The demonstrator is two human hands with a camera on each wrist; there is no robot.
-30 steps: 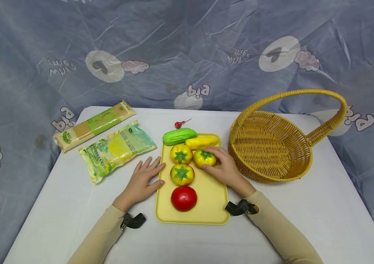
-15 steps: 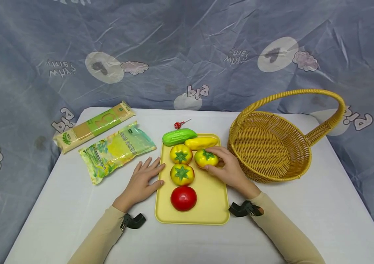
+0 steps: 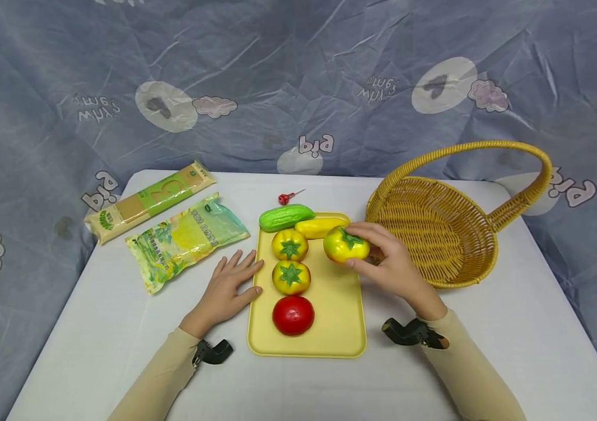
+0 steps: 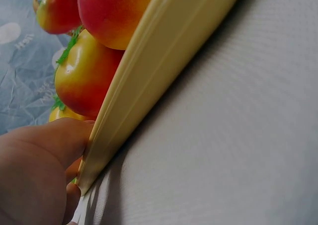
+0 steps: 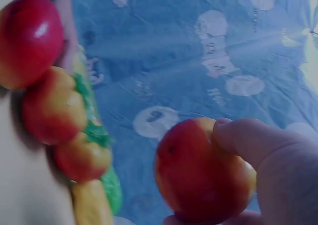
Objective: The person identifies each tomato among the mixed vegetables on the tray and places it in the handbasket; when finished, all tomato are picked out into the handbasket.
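Observation:
My right hand holds a yellow-and-red tomato with a green star-shaped top, raised above the right side of the yellow tray. Thumb and fingers wrap the tomato in the right wrist view. Two similar tomatoes sit in a column on the tray, a smooth red fruit below them. At the tray's far end lie a green cucumber and a yellow elongated vegetable. My left hand lies flat with fingers spread, its fingertips at the tray's left rim.
A wicker basket with a tall handle stands to the right, close beside the tray. Two packets, a long noodle-like pack and a green-yellow bag, lie at the left. Behind the tray is a red lollipop.
My right hand has lifted the tomato off the tray and moved it rightward, toward the basket. The left hand stays in place.

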